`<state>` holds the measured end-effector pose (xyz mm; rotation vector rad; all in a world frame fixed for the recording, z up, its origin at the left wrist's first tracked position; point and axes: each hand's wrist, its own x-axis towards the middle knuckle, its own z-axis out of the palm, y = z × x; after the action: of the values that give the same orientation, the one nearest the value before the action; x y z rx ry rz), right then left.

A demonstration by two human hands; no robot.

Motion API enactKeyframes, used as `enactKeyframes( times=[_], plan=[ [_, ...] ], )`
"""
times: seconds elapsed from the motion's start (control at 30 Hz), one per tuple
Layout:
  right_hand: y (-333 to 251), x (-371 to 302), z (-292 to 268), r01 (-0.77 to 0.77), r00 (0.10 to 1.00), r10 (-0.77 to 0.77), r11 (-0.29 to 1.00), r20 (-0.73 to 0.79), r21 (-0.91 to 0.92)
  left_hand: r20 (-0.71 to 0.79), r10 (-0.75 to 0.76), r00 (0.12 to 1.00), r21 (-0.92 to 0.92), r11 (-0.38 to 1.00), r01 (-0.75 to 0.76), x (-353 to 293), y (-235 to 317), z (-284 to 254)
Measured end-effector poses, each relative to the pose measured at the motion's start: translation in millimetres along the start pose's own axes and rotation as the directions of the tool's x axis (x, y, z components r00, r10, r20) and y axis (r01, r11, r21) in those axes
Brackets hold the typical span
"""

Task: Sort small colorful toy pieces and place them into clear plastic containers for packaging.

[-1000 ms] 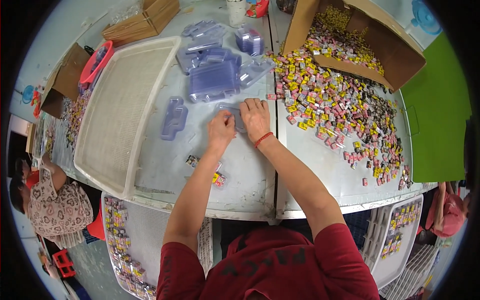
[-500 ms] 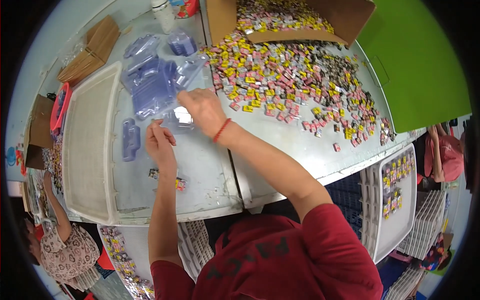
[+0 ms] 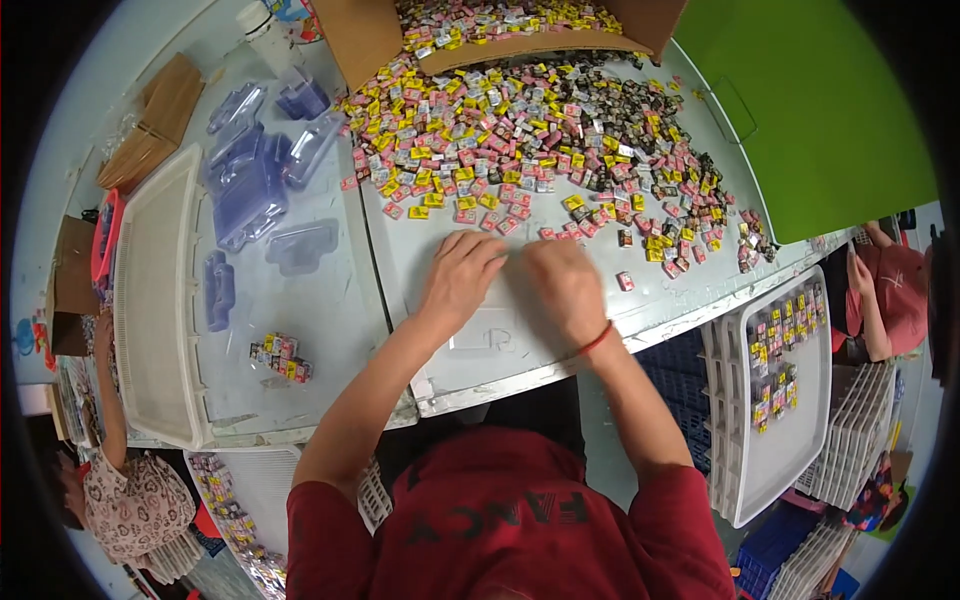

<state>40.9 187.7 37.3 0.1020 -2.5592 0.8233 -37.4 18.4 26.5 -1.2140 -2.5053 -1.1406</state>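
Over the white table (image 3: 410,210), my left hand (image 3: 462,278) is palm down at the near edge of a loose pile of small wrapped pieces (image 3: 470,150), pink, yellow and black. Its fingers reach forward, slightly bent and apart, with nothing visible in them. Beside it, my right hand (image 3: 568,290), with a red cord at the wrist, is smeared by motion; what its fingers hold, if anything, is hidden. A faint pale outline (image 3: 490,335) lies on the table below my hands; I cannot make out what it is.
Clear bluish plastic trays (image 3: 250,190) lie stacked at left, with one single tray (image 3: 300,248) nearer. A filled pack (image 3: 280,357) sits below. An open cardboard box (image 3: 540,55) stands behind the pile. A green panel (image 3: 810,120) borders the right; co-workers sit at both sides.
Both hands have moved right, from the bluish trays to the near edge of the pile. One clear tray now lies apart from the stack. The view has shifted.
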Motion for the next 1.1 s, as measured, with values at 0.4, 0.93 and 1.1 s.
enactKeyframes(
  times=[0.4, 0.93, 1.1],
  plan=[
    [56.0, -0.6, -5.6, 0.058, 0.992, -0.038, 0.984, 0.118, -0.169, 0.226, 0.086, 0.970, 0.138, 0.983, -0.119, 34.0, 1.3, 39.0],
    [26.9, -17.5, -33.0, -0.253, 0.967, 0.251, 0.956, -0.031, -0.149, 0.211, 0.101, 0.972, 0.010, 0.994, -0.105, 41.5, 3.7, 28.5],
    [18.1, -33.0, -30.8, -0.196, 0.980, 0.198, 0.975, 0.005, -0.108, 0.166, 0.162, 0.973, -0.037, 0.987, -0.158, 46.1, -5.1, 40.1]
  ],
)
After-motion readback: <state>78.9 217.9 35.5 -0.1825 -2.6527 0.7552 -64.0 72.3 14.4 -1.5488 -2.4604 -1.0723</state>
